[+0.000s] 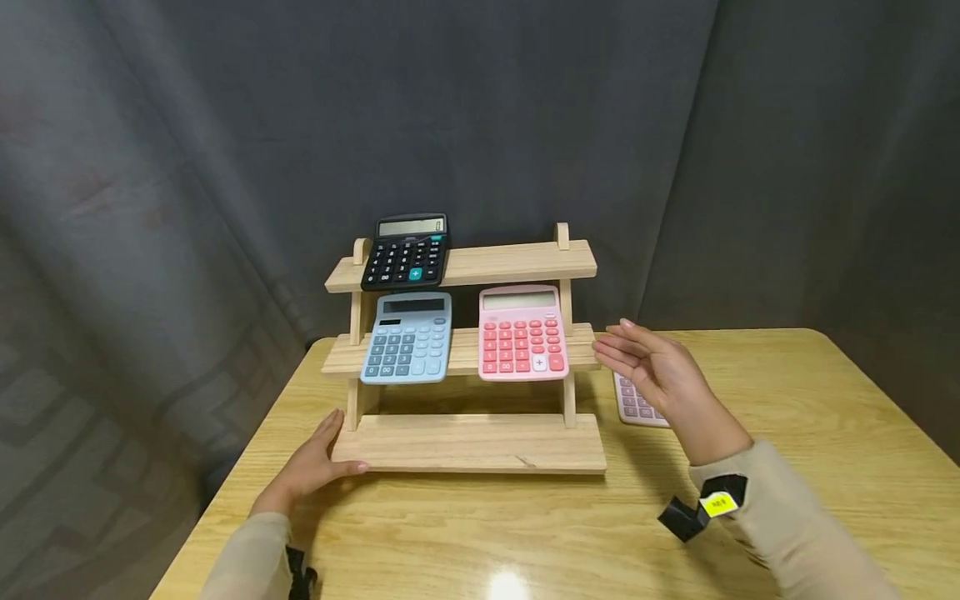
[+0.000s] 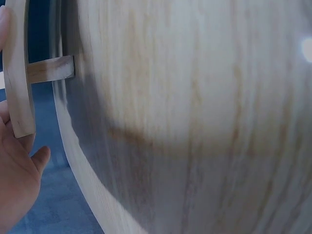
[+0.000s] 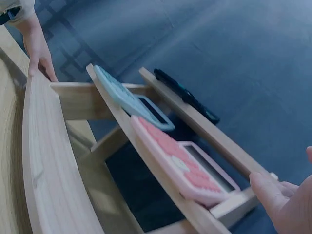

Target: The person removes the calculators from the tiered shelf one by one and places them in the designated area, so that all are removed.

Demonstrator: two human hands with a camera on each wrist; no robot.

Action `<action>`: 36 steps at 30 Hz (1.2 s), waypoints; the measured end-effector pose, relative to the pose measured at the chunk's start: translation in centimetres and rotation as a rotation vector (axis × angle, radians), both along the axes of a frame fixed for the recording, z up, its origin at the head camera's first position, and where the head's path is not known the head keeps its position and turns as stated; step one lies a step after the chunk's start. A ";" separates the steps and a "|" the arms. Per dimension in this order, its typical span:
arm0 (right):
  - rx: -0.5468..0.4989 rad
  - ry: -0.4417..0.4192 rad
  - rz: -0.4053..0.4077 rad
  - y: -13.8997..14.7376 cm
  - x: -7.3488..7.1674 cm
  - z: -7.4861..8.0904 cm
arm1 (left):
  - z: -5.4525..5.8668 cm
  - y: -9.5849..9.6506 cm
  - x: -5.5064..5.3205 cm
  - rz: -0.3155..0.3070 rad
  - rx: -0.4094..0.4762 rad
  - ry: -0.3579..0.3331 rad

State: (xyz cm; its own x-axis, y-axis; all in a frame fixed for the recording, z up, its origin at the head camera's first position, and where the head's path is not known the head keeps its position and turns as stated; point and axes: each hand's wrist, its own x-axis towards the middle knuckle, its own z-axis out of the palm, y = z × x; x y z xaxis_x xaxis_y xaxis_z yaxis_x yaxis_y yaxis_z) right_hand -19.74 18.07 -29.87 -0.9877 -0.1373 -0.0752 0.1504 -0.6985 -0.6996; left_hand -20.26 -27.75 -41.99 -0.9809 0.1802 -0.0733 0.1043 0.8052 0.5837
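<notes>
A three-tier wooden display stand (image 1: pixel 480 442) is on the table. At the left end of its lowest board, my left hand (image 1: pixel 309 467) grips the corner, thumb along the front edge. The left wrist view shows this hand (image 2: pixel 19 180) at a board end (image 2: pixel 19 87). My right hand (image 1: pixel 660 367), fingers extended, is beside the right end of the middle shelf. The middle shelf holds a light blue calculator (image 1: pixel 407 337) and a pink calculator (image 1: pixel 523 333), both leaning back. A black calculator (image 1: pixel 406 252) leans on the top shelf's left side.
A pale purple calculator (image 1: pixel 637 408) lies on the wooden table (image 1: pixel 795 417) right of the stand, partly hidden by my right hand. Dark grey curtains (image 1: pixel 510 108) hang behind the table. A bright reflection shows on the table's near part.
</notes>
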 end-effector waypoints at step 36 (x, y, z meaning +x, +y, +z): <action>0.118 0.043 0.065 -7.6 -5.1 2.5 | 0.4 0.1 0.3 -0.007 -0.011 0.017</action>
State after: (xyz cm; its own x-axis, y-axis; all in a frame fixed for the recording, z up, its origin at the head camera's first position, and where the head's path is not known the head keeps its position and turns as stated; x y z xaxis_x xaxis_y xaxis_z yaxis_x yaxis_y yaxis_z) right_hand -24.80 10.49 -27.36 -0.9796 -0.1940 -0.0526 0.1610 -0.6008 -0.7830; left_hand -19.95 -27.63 -41.55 -0.9808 0.1862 -0.0584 0.1198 0.8106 0.5732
